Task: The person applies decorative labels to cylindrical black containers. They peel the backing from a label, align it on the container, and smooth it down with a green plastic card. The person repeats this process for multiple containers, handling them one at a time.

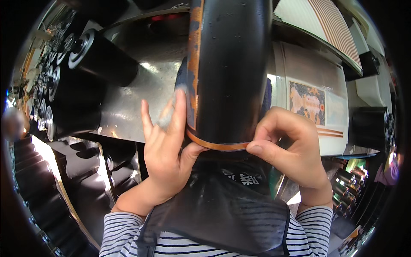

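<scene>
Head view: I am looking down at my two bare hands working on a big black roller in a printing machine.
Black roller [229,73]: it is standing in the middle of the scene, running away from me, with its near end just above my hands.
Orange strip [218,145]: a thin orange band is curling around the roller's near edge and continuing up its left side.
Left hand [165,147]: my palm is lying open against the roller's left side, fingers pointing far, thumb touching the strip from below.
Right hand [291,147]: my fingers are curling in, and thumb and forefinger are pinching the right end of the strip.
Hands together or apart: they are sitting apart, one at each side of the roller.
Metal plate [141,90]: a shiny sheet is lying left of the roller.
Smaller black rollers [100,58]: they are lining up at far left.
Printed sheet [308,103]: a pale web with a colourful picture is lying to the right.
Dark apron [218,210]: it is hanging near me, over striped sleeves.
</scene>
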Demonstrator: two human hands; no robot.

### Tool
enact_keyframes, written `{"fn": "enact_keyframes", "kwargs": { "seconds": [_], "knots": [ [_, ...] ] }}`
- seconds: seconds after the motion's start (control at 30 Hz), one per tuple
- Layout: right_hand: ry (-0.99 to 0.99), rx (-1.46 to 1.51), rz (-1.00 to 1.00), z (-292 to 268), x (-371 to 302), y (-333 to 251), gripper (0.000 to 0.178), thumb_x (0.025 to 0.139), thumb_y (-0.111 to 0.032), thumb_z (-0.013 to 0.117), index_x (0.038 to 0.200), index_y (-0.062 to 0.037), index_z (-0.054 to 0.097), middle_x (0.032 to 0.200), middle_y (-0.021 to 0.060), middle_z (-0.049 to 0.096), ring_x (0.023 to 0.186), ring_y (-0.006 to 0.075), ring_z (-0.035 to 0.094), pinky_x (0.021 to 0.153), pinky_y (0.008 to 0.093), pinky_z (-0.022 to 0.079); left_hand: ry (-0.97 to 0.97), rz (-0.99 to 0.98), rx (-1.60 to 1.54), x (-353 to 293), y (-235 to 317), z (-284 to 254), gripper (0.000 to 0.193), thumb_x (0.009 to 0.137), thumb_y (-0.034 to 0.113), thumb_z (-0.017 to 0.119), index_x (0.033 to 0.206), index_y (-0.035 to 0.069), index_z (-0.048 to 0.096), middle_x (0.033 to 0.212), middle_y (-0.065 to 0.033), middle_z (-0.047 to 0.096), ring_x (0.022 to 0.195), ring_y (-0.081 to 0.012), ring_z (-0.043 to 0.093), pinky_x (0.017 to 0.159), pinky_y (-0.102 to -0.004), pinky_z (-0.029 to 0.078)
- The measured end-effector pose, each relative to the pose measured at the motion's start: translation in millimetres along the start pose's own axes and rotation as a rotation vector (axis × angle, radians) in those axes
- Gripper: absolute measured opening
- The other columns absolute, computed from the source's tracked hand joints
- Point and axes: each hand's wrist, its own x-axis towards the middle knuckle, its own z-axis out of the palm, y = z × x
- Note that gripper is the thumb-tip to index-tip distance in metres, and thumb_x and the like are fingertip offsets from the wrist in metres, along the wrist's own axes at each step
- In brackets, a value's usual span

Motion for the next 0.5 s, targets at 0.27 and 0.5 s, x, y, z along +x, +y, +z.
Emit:
{"fn": "enact_keyframes", "kwargs": {
  "seconds": [0.27,0.5],
  "knots": [
    [-0.033,0.149,0.082,-3,-2,2,0.013,0.086,-0.011,0.065,0.084,0.0013,0.062,0.073,0.0015,0.057,0.062,0.006,0.05,0.055,0.02,0.04,0.133,0.342,0.421,-22,20,4,0.035,0.08,0.023,0.068,0.113,0.034,0.064,0.122,-0.0009,0.052,0.128,-0.0306,0.034,0.102,-0.07,0.002],
    [-0.004,0.13,0.057,-6,-10,3,0.011,0.085,-0.009,0.064,0.09,0.0009,0.064,0.075,0.0016,0.057,0.061,0.0052,0.049,0.055,0.0194,0.039,0.148,0.438,0.361,15,21,12,0.063,0.071,0.025,0.076,0.128,0.015,0.052,0.124,-0.012,0.052,0.123,-0.0341,0.035,0.106,-0.0615,0.014]
  ]
}}
